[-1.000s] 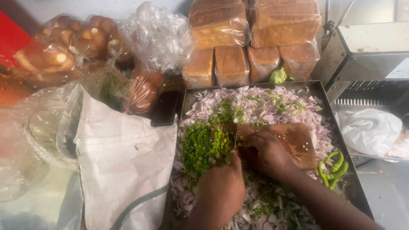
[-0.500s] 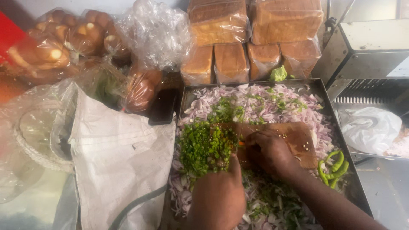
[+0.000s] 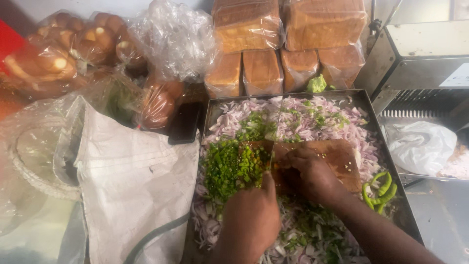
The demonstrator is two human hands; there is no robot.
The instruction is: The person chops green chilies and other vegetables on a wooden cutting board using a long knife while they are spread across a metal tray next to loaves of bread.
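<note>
1. Since the earlier frame, both hands sit slightly lower on the board (image 3: pixel 337 159); the chopped greens (image 3: pixel 229 166) pile looks a little fuller.
2. Left hand (image 3: pixel 251 220): closed around what appears to be a knife handle; the blade is barely visible, running away from the person between the hands.
3. Right hand (image 3: pixel 308 173): fingers curled, pressing down on the board just right of the blade; what it pins is hidden.
4. Greens lie left of the blade, on the tray (image 3: pixel 364 100) of sliced onion (image 3: pixel 312 122).
5. Whole chillies (image 3: pixel 381 188) lie right of the board, nearer the right hand.
</note>
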